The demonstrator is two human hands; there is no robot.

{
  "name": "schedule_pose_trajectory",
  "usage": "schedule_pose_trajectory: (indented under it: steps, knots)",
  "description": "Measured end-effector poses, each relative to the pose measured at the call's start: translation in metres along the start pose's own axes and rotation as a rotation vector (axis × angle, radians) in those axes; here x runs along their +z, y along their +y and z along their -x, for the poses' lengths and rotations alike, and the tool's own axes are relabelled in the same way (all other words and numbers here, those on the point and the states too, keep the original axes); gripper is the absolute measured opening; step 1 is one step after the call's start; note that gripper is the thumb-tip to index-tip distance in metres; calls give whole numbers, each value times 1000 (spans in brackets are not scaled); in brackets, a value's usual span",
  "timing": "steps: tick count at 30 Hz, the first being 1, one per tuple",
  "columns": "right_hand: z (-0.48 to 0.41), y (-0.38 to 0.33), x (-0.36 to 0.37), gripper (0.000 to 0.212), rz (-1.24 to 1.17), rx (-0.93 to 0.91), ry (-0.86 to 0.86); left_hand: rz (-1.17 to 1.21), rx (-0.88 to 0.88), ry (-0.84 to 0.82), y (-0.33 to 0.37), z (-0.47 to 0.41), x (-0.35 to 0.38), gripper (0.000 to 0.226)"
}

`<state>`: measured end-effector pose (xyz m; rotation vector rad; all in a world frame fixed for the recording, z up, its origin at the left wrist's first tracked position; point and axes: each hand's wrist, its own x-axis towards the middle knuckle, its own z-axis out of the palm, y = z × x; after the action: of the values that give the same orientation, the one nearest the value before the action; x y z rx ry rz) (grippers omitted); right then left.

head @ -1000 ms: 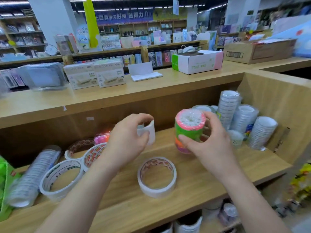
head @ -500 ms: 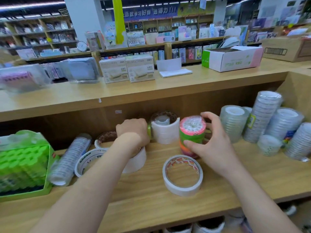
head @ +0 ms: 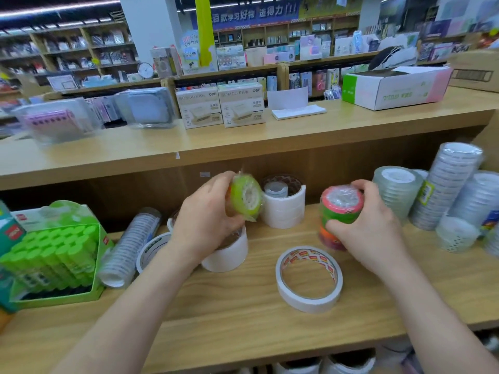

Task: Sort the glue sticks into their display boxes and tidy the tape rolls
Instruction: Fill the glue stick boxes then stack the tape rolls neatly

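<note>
Mid-frame, my left hand (head: pixel 206 217) pinches a green tape roll (head: pixel 247 197) and my right hand (head: pixel 370 229) wraps the colored stack (head: pixel 339 215) — a loose squeeze could topple it.

Left hand (head: pixel 206 214), right hand (head: pixel 371 233) both forward, curled, gripping.

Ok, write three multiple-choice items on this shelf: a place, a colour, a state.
1. The glue stick box stands: A) at the left end of the shelf B) on the upper counter C) on the floor.
2. The roll in the left hand is: A) blue B) green C) black.
3. The front white tape ring: A) stands on edge B) is gripped C) lies flat, untouched.
Answers: 1 A, it stands far left; 2 B, its rim is lime green; 3 C, nothing touches it.
</note>
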<state>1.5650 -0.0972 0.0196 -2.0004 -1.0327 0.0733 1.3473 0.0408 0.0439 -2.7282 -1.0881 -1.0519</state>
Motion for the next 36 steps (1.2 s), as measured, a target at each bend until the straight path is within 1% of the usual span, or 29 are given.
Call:
schedule_pose_trajectory:
  steps: [3, 4, 5, 6, 8, 10, 11, 12, 17, 20, 22, 25, 27, 29, 31, 34, 36]
  knots:
    - [3, -2, -6, 84, 75, -17, 54, 81, 148, 105, 12, 11, -8, 73]
    - [5, -2, -8, 83, 90, -30, 88, 131, 170, 123, 21, 13, -11, 72]
    - [6, -3, -10, 81, 91, -40, 136, 215, 153, 131, 30, 15, -13, 70]
    - [8, -2, -13, 79, 83, -46, 193, 331, 100, 131, 43, 16, -16, 68]
    - [14, 1, -16, 76, 67, -53, 281, 623, -70, 105, 67, 11, -18, 63]
    - [21, 7, -19, 76, 63, -59, 312, 934, -245, 27, 85, 3, -11, 61]
    - [24, 11, -21, 77, 64, -59, 310, 1036, -293, -13, 91, -2, -5, 61]
    - [27, 15, -22, 77, 71, -53, 298, 1081, -314, -43, 96, -7, 1, 63]
    - [30, 32, -35, 84, 159, 42, 179, 1146, -380, -174, 112, -22, 33, 69]
    - [32, 34, -46, 88, 145, -13, 167, 1214, -423, -211, 115, -22, 42, 59]
    - [31, 32, -52, 85, 143, -86, 154, 1238, -434, -220, 113, -23, 44, 56]
    - [23, 35, -53, 77, 164, -137, -9, 1224, -426, -247, 111, -25, 49, 56]
    - [18, 40, -50, 73, 97, -137, -83, 1216, -418, -275, 113, -28, 53, 56]
    - [15, 44, -48, 67, 13, -150, -54, 1223, -410, -299, 117, -31, 58, 51]
    - [14, 46, -47, 66, -11, -156, -33, 1240, -415, -319, 119, -35, 61, 44]
    - [13, 47, -48, 69, -44, -146, -56, 1273, -414, -345, 116, -41, 64, 46]
    - [13, 48, -49, 69, -57, -147, -52, 1292, -374, -351, 115, -43, 65, 52]
